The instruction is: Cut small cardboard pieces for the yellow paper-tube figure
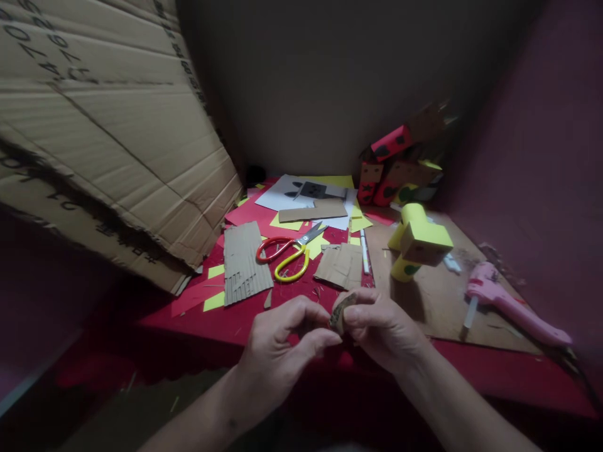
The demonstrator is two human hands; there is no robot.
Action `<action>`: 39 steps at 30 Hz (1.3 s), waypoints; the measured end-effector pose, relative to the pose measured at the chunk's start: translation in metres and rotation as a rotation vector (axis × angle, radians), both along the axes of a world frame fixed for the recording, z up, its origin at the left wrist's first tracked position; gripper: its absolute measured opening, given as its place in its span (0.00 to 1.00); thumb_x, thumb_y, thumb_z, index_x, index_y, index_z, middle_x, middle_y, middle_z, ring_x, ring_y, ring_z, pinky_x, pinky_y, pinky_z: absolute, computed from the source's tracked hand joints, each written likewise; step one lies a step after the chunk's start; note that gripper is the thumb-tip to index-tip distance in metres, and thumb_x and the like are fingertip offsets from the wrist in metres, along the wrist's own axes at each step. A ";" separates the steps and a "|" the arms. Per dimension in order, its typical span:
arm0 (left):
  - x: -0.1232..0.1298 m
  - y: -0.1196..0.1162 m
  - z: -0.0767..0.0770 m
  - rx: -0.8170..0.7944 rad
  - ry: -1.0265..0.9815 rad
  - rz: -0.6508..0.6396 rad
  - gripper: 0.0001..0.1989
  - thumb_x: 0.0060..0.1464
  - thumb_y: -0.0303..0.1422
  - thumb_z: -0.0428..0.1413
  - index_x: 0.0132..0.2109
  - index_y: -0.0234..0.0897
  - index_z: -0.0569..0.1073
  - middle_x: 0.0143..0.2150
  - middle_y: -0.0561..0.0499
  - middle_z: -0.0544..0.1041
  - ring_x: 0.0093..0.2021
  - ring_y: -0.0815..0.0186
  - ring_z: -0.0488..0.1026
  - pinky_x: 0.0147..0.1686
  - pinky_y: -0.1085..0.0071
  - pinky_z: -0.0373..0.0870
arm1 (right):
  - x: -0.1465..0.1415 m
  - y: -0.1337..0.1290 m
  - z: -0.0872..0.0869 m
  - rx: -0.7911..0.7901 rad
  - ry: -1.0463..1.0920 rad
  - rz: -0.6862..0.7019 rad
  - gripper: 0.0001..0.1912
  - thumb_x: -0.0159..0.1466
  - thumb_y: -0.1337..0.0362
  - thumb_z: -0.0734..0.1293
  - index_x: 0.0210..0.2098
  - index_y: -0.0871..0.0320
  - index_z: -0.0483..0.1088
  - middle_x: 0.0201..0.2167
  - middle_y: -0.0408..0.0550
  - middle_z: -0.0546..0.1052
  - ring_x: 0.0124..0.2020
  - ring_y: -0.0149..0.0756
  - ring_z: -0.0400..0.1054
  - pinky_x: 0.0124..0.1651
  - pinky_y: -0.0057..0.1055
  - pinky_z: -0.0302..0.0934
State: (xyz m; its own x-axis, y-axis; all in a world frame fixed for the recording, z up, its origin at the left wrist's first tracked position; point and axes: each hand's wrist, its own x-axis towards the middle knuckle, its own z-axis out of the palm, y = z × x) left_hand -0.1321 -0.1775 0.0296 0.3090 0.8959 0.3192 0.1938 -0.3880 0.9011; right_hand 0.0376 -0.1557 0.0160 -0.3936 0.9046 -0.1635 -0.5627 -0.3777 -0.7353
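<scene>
My right hand [379,320] is closed on a small curved piece of cardboard [337,315], thumb on top. From the other side, my left hand [292,336] is closed at the piece's left edge with thumb and index finger. Both hands are above the front edge of the red-covered table [226,321]. Just beyond them lie scissors [307,237] with one red and one yellow handle, blades partly spread. A corrugated cardboard strip [245,263] lies left of the scissors, and a squarish cardboard piece [340,265] lies to their right.
A yellow paper-covered cardboard figure [426,242] stands on a brown board [443,314]. Near it rests a pink glue gun [513,307]. A white pen [364,251] lies mid-table. Red figures [391,144] are stacked at the back right. A large cardboard sheet [117,138] leans at left.
</scene>
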 end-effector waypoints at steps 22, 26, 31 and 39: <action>-0.007 0.008 -0.005 -0.078 0.128 -0.099 0.06 0.51 0.32 0.60 0.35 0.36 0.70 0.29 0.55 0.73 0.29 0.71 0.70 0.29 0.77 0.66 | 0.005 -0.002 0.008 0.104 -0.408 -0.023 0.10 0.42 0.64 0.77 0.23 0.61 0.77 0.20 0.46 0.78 0.21 0.32 0.71 0.25 0.26 0.62; -0.006 0.012 -0.002 -0.137 0.219 -0.107 0.09 0.54 0.36 0.57 0.31 0.36 0.67 0.26 0.56 0.68 0.27 0.71 0.65 0.26 0.76 0.62 | 0.004 -0.005 0.011 0.230 -0.504 -0.046 0.06 0.45 0.66 0.76 0.23 0.60 0.77 0.21 0.43 0.77 0.23 0.27 0.68 0.27 0.23 0.60; -0.005 0.010 -0.002 -0.152 0.212 -0.104 0.10 0.56 0.35 0.54 0.29 0.36 0.65 0.25 0.56 0.66 0.26 0.72 0.63 0.26 0.76 0.60 | 0.003 -0.005 0.010 0.230 -0.488 -0.027 0.06 0.45 0.67 0.76 0.21 0.61 0.76 0.20 0.41 0.75 0.21 0.24 0.65 0.25 0.21 0.57; -0.006 0.006 -0.002 -0.418 0.046 -0.165 0.09 0.56 0.37 0.52 0.33 0.35 0.65 0.25 0.55 0.68 0.22 0.73 0.64 0.21 0.78 0.61 | -0.002 -0.006 0.019 0.134 -0.562 -0.018 0.08 0.44 0.68 0.75 0.18 0.61 0.72 0.16 0.42 0.75 0.19 0.26 0.64 0.24 0.23 0.56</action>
State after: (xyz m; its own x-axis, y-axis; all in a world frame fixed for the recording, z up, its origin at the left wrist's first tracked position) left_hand -0.1377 -0.1713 0.0276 0.4643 0.8823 -0.0774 0.2034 -0.0212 0.9789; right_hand 0.0358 -0.1614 0.0355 -0.2636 0.9378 -0.2262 -0.0776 -0.2543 -0.9640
